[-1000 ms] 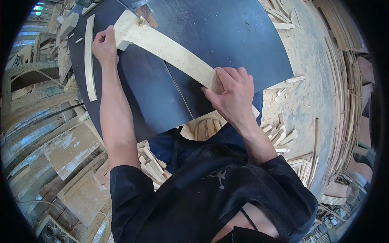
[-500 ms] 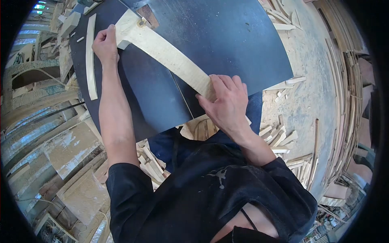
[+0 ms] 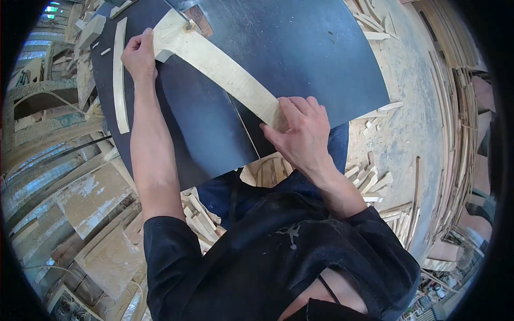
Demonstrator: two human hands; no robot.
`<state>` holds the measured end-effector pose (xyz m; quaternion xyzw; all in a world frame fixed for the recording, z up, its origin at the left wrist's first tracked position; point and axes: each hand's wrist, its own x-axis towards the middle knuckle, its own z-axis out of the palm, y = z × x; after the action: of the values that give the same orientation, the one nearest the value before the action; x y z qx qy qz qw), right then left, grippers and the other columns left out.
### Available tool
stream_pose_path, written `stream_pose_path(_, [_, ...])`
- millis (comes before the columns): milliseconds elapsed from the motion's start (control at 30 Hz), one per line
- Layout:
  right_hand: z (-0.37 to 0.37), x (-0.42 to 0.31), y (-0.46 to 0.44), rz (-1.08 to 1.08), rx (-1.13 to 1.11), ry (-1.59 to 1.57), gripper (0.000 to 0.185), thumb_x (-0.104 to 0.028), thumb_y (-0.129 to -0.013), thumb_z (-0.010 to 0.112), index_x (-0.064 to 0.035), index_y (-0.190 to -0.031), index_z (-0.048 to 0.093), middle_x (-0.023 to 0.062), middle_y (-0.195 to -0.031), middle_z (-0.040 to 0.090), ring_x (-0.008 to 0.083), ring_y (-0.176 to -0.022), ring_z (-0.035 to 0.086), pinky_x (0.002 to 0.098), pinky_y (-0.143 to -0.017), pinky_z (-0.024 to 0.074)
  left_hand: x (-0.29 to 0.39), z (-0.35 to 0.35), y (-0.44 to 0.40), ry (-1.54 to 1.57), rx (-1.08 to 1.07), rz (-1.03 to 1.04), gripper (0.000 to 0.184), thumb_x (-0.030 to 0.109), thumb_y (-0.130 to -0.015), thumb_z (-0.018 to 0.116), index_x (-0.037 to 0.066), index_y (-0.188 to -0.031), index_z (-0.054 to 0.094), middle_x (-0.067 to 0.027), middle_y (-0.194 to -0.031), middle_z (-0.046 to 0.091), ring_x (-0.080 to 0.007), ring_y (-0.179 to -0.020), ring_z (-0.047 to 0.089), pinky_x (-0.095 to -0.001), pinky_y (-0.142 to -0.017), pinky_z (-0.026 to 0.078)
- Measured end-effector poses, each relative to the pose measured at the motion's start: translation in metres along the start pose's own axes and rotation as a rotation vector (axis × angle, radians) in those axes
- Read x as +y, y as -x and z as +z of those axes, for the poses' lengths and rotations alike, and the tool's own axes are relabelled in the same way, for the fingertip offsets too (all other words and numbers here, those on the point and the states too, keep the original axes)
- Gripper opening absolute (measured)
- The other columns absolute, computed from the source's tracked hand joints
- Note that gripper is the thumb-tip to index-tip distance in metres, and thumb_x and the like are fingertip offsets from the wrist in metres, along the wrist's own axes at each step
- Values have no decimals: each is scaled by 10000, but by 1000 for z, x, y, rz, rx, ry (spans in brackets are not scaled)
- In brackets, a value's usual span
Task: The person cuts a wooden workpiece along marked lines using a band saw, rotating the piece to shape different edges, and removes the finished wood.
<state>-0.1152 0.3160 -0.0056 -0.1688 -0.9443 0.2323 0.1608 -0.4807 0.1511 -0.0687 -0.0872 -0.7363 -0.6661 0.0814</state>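
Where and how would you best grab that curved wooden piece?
Probably by its lower end, from the person's right: there the curved wooden piece is a plain band one hand can span, as the right hand does, gripping opposite edges. The upper end is broader.

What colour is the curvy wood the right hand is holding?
The curved wood piece is pale cream; the head view shows it best.

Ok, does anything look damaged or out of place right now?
Yes: the curved wooden piece has a brown spot near its wide end, darker than the pale wood around it; knot or damage, I can't tell. Wood strips also lie jumbled at odd angles on the floor at right.
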Motion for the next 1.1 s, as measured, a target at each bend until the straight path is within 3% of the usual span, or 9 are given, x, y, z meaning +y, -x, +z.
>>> stream_pose_path(667, [9, -6, 3, 5, 46, 0, 542, -252, -633, 889, -34, -1095, 710, 85, -1037, 688, 280, -945, 615, 396, -803, 458, 1, 4, -5, 2, 4, -28, 248, 213, -864, 837, -1, -797, 731, 30, -722, 617, -58, -659, 487, -241, -615, 396])
stream_pose_path(767, [9, -11, 4, 38, 37, -50, 550, -259, -633, 889, -32, -1100, 706, 89, -1041, 687, 284, -948, 613, 400, -804, 458, 0, 2, -8, -41, -6, -32, 222, 207, -866, 846, 13, -821, 748, -21, -795, 706, -78, -706, 594, -243, -670, 472])
stream_pose_path(867, [11, -14, 4, 51, 27, -13, 553, -257, -632, 890, -32, -1100, 703, 89, -1039, 686, 282, -946, 613, 406, -802, 459, 0, 3, -12, -62, -1, -44, 223, 209, -863, 849, 12, -822, 752, -24, -796, 710, -79, -705, 597, -243, -666, 472])
stream_pose_path(967, [12, -14, 5, 47, 36, -16, 552, -253, -631, 891, -31, -1099, 701, 88, -1040, 684, 282, -940, 611, 410, -798, 458, -3, 3, -13, -21, -8, -16, 252, 223, -847, 853, 1, -804, 743, 26, -722, 629, -63, -670, 520, -238, -632, 416])
stream_pose_path(1100, [9, -17, 6, 40, 29, -15, 553, -247, -631, 890, -30, -1102, 698, 84, -1036, 678, 283, -933, 609, 410, -792, 459, -5, -1, -14, -3, -32, -19, 255, 232, -846, 854, 4, -806, 746, 27, -722, 629, -64, -670, 515, -245, -633, 418])
